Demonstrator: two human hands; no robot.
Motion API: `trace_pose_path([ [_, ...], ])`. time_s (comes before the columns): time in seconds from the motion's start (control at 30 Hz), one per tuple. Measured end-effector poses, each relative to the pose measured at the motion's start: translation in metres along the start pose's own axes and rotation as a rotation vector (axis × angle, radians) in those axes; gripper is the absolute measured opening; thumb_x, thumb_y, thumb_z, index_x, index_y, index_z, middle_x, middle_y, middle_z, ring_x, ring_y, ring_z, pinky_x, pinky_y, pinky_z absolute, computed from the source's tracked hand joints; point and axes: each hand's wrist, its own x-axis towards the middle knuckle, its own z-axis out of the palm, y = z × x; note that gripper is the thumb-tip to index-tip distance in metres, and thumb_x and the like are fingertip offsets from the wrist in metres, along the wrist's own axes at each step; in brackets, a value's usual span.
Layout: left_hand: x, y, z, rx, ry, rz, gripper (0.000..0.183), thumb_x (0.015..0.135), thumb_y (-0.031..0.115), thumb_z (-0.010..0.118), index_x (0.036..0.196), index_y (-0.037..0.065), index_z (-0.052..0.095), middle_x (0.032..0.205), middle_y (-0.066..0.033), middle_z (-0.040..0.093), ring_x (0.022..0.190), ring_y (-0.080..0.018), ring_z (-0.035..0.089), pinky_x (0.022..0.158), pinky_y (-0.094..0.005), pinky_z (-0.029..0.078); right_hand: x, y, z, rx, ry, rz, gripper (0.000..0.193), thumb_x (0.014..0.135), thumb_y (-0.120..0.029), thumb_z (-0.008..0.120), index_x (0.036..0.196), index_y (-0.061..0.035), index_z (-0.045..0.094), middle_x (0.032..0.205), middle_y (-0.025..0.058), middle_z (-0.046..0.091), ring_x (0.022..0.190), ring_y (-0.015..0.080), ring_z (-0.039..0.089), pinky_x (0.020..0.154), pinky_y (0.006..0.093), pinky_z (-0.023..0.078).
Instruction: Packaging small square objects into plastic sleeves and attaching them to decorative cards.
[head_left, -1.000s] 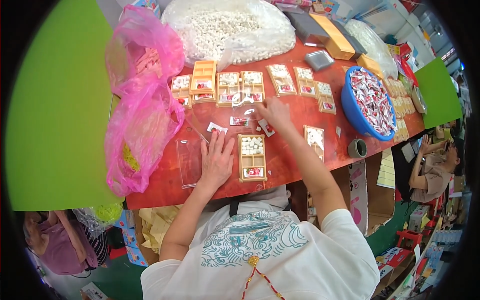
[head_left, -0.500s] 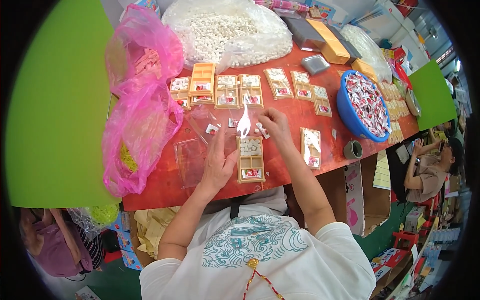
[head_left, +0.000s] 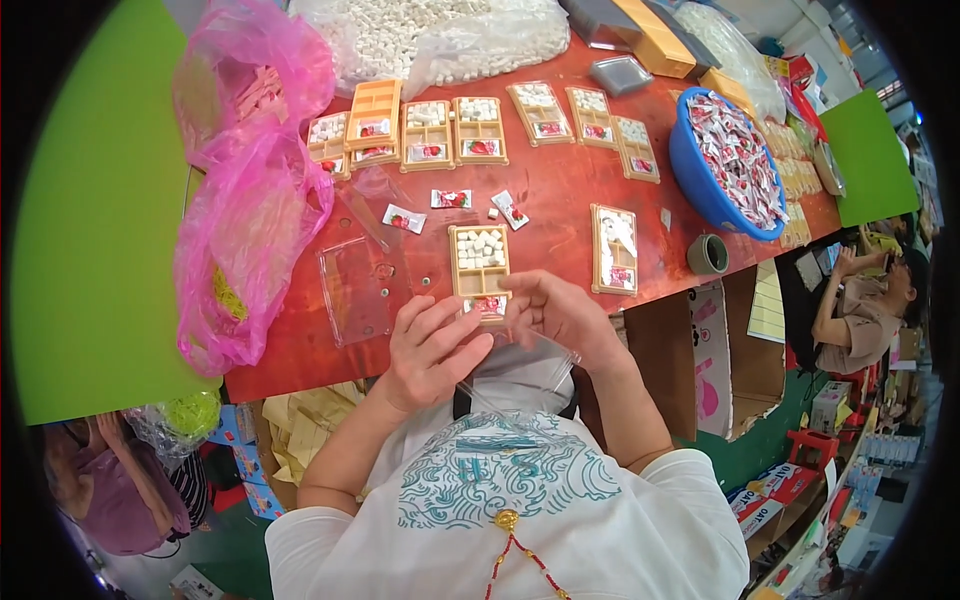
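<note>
Between my hands, in front of the box, is a clear plastic lid (head_left: pixel 530 362), its far edge partly hidden by my fingers. My left hand (head_left: pixel 430 350) is at its left side, fingers long and slightly bent. At its right side is my right hand (head_left: pixel 568 318), fingers curled and index finger reaching toward the box. The tan compartment box (head_left: pixel 482 283) holds white cubes in its far sections and a red-and-white sachet (head_left: pixel 484 306) in the near one. Beyond it lie a loose white cube (head_left: pixel 493 213) and loose sachets, one of them upright (head_left: pixel 452 199).
Several filled boxes (head_left: pixel 428 135) stand in a far row; a lidded one (head_left: pixel 614 250) is at right. A blue basin (head_left: pixel 697 190) holds sachets. Clear lids (head_left: pixel 350 300) and a pink bag (head_left: pixel 250 230) lie left. A grey cup (head_left: pixel 707 254) stands near the edge.
My hands have drawn toward my body with the clear plastic lid, coming to the near end of the box. The view has shifted, so the table sits higher in the picture.
</note>
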Motion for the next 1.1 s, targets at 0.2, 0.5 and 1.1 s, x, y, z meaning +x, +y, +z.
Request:
trace_pose_path([
  [0.2, -0.002, -0.012, 0.015, 0.218, -0.029, 0.153, 0.029, 0.081, 0.013, 0.061, 0.109, 0.018, 0.064, 0.122, -0.0098, 0.059, 0.116, -0.0305, 0.053, 0.098, -0.0491, 0.038, -0.009, 0.006, 0.012, -0.048, 0.057, -0.014, 0.031, 0.092, -0.008, 0.052, 0.121, -0.0006, 0.055, 0.086, 0.0024, 0.059, 0.070, 0.0104, 0.057, 0.063, 0.0249, 0.047],
  [0.5, -0.004, -0.033, 0.021, 0.329, -0.167, -0.398, 0.049, 0.081, 0.003, 0.055, 0.130, 0.004, 0.052, 0.137, -0.0187, 0.044, 0.128, -0.0364, 0.040, 0.105, -0.0513, 0.030, 0.032, 0.029, -0.016, 0.025, 0.380, -0.260, 0.024, 0.089, -0.003, 0.056, 0.113, 0.0006, 0.060, 0.072, 0.0022, 0.058, 0.061, 0.0088, 0.053, 0.055, 0.0210, 0.043],
  [1.1, -0.028, -0.013, 0.049, 0.140, -0.454, -0.366, 0.048, 0.081, 0.022, 0.065, 0.122, 0.001, 0.055, 0.136, -0.0195, 0.043, 0.132, -0.0364, 0.034, 0.106, -0.0541, 0.027, 0.038, 0.040, -0.012, -1.573, 0.592, -0.456, 0.029, 0.085, -0.007, 0.058, 0.113, -0.0081, 0.060, 0.080, 0.0111, 0.058, 0.068, 0.0264, 0.060, 0.059, 0.0352, 0.048],
])
